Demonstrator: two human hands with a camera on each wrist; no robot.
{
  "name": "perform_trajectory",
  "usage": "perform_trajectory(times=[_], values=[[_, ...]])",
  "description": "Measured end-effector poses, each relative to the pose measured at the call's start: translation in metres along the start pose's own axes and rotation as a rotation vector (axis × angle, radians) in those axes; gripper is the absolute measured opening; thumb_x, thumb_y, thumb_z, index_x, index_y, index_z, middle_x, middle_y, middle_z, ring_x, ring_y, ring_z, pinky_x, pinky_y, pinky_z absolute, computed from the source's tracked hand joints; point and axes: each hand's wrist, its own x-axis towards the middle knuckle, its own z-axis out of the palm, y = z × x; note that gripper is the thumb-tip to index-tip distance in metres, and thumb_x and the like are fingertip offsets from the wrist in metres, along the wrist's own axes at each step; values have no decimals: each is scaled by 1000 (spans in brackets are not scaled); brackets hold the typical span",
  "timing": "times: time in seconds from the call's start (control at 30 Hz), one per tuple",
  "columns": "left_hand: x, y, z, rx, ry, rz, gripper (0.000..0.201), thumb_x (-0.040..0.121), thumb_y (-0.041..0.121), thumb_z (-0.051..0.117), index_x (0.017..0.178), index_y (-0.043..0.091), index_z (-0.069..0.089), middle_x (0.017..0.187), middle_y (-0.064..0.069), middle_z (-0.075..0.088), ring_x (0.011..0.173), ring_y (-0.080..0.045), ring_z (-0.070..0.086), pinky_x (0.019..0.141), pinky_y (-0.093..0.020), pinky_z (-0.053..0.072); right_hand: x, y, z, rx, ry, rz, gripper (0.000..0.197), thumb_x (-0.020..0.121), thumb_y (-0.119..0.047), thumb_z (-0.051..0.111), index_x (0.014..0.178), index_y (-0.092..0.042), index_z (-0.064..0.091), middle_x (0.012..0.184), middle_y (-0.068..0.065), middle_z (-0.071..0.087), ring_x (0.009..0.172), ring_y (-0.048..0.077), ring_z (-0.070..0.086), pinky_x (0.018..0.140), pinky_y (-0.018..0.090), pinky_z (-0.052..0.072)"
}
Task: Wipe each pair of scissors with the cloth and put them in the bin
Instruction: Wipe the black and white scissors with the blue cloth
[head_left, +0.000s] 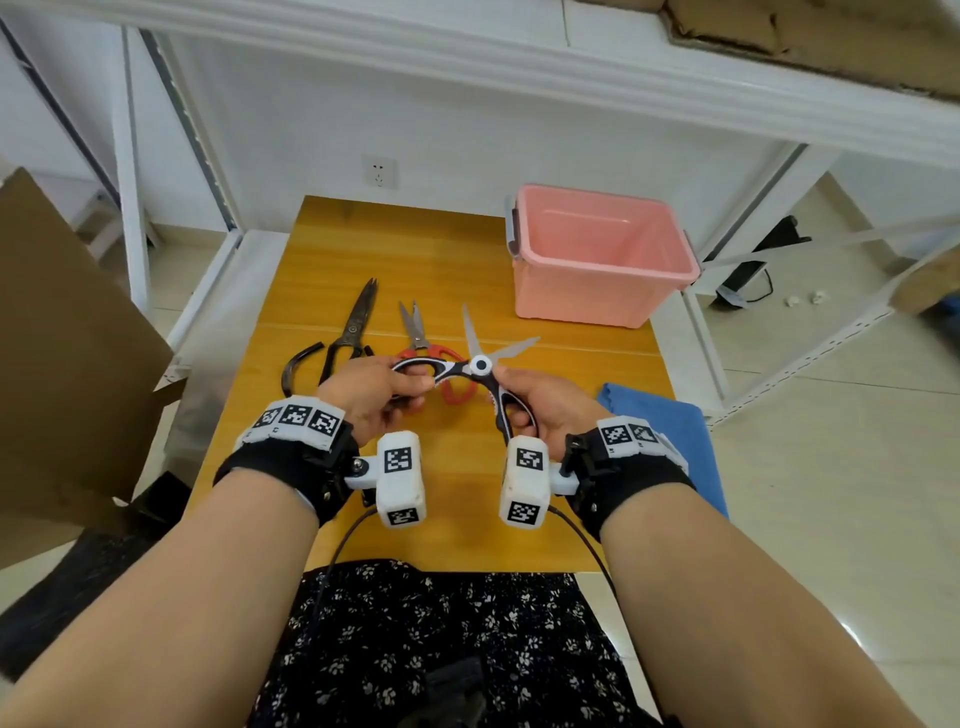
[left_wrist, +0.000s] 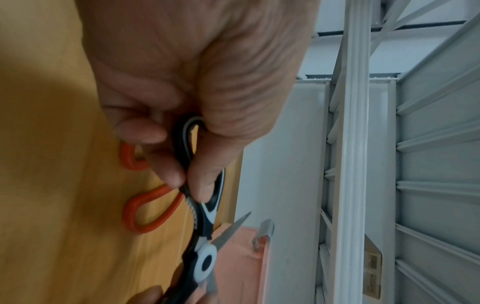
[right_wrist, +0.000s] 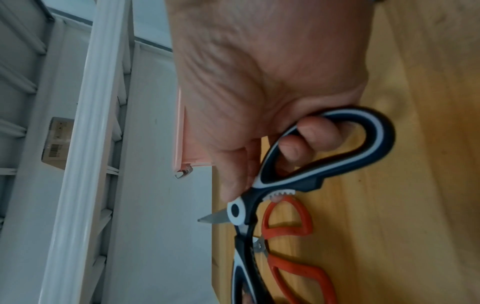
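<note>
Black-and-white kitchen scissors (head_left: 480, 365) (left_wrist: 205, 261) (right_wrist: 237, 211) hang spread wide open above the wooden table (head_left: 322, 270). My left hand (head_left: 375, 389) (left_wrist: 192, 102) grips one handle loop and my right hand (head_left: 535, 402) (right_wrist: 259, 82) grips the other, with fingers through the loop. Red-handled scissors (head_left: 415, 332) (left_wrist: 148, 209) (right_wrist: 288, 226) lie on the table just beyond my hands. Dark all-metal scissors (head_left: 353, 325) lie to their left. A blue cloth (head_left: 670, 431) lies at the table's right edge, beside my right wrist. The pink bin (head_left: 597, 254) stands at the back right with nothing visible in it.
Brown cardboard (head_left: 67, 338) leans at the left of the table. White metal shelving (head_left: 130, 156) surrounds the table at the back and sides. A wall socket (head_left: 379, 171) sits behind the table. Cables run from both wrist cameras across the near table edge.
</note>
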Motion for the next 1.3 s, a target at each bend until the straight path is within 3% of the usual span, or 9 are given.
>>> perform_trajectory(times=[0.1,0.23,0.4,0.53,0.6,0.9,1.13,1.23,1.3], values=[[3,3,-5,-226,-21,-22,16,89,-4,63,90,11,59,76,-3,63,70,-15,62,58,-22,46,1,-1,0,13,51,-40,13,90,-33,69,92,-21,69,66,0,44,48,10,35,42,22,26],[3,-1,-3,-621,-106,-4,15,93,-7,54,83,2,61,76,-8,68,80,-15,66,86,-24,55,-1,-8,4,93,25,-72,5,97,-21,61,97,-17,64,70,1,50,50,9,40,43,21,32],[6,-10,14,-632,-134,-27,17,101,8,48,108,0,62,86,-10,71,72,-14,69,63,-24,59,-3,-8,10,124,-32,-85,6,99,-13,58,95,-16,62,66,-1,61,53,9,42,44,18,37],[-1,-10,29,-436,-262,-32,25,99,-3,42,114,4,61,99,-7,69,88,-16,64,80,-28,50,2,-4,13,131,-3,-99,15,94,-11,64,109,-14,62,71,3,62,52,11,46,41,18,42],[-3,-8,34,-419,-277,-29,21,98,4,50,116,6,61,101,-5,68,90,-16,65,80,-30,50,3,-4,12,135,3,-108,17,94,-10,64,110,-14,63,75,4,62,53,11,47,41,18,42],[0,-4,46,-347,-190,-67,3,91,14,66,93,14,65,83,1,66,80,-11,62,74,-25,48,1,-6,3,78,-70,-93,27,89,-11,71,115,-12,64,81,4,69,56,10,53,46,21,44],[1,-3,54,-298,-122,-77,13,90,10,67,79,14,62,69,1,61,65,-10,55,61,-22,42,-6,-7,0,53,-133,-65,33,90,-16,70,122,-10,63,89,9,72,68,16,62,57,26,52],[2,-1,52,-310,-84,-82,8,88,10,69,83,14,64,71,0,62,62,-10,55,59,-21,44,-7,0,-10,111,-70,-77,30,86,-29,75,111,-15,66,99,7,76,90,22,70,70,34,56],[2,0,51,-311,-74,-83,6,88,10,69,87,13,64,73,-1,63,62,-10,56,58,-21,45,-1,1,-19,106,74,-73,23,86,-33,74,98,-15,65,96,5,74,88,21,69,74,36,55]])
